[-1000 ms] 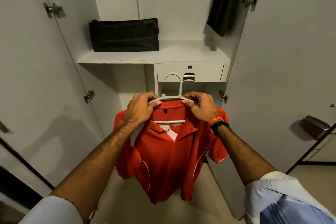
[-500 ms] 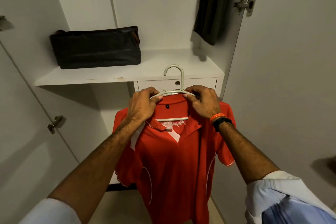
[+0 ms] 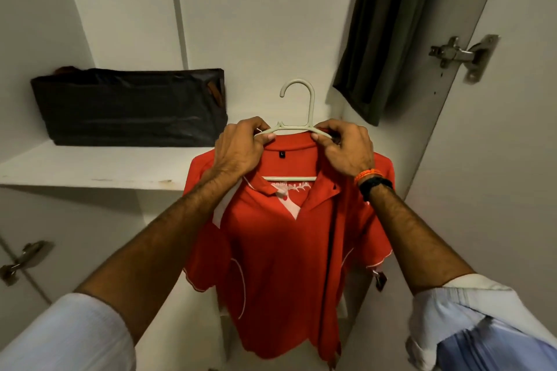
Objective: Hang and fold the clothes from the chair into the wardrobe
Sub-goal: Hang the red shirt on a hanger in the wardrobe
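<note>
Both hands clamped on the pale hanger (image 3: 297,126), left hand (image 3: 238,149) and right hand (image 3: 346,147) pinching its shoulders, red polo shirt (image 3: 280,250) draped beneath, black bag (image 3: 129,107) on the shelf (image 3: 90,170) left of the hanger, dark garment (image 3: 382,39) hanging above right.

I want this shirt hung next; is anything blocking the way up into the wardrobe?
Nothing visible above the hanger holding the red shirt; a dark garment hangs to its upper right. The rail is out of view.
</note>
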`<control>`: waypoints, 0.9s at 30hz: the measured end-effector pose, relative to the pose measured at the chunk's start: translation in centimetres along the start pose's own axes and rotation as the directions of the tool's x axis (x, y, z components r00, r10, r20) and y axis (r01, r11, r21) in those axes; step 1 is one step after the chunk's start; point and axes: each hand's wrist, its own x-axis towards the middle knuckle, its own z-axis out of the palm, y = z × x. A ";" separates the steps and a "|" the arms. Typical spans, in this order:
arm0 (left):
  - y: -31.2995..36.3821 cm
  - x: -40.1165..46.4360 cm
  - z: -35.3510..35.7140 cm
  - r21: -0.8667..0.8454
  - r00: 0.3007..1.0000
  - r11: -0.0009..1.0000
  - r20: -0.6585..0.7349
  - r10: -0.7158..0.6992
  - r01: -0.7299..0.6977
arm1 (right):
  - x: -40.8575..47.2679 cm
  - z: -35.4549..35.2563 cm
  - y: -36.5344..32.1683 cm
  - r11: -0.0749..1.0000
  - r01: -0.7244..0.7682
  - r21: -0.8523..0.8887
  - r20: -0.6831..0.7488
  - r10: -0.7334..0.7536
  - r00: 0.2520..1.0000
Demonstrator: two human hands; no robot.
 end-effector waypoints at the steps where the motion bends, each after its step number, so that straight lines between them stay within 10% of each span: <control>1: -0.3 1.6 0.5 0.001 1.000 1.000 -0.013 0.006 -0.006 | 1.4 0.4 0.4 1.000 -0.001 -0.012 -0.008 0.001 1.000; 27: -7.8 30.8 16.1 0.002 0.987 0.995 0.126 -0.103 0.103 | 26.7 14.9 12.9 0.958 -0.179 -0.225 -0.007 0.182 0.983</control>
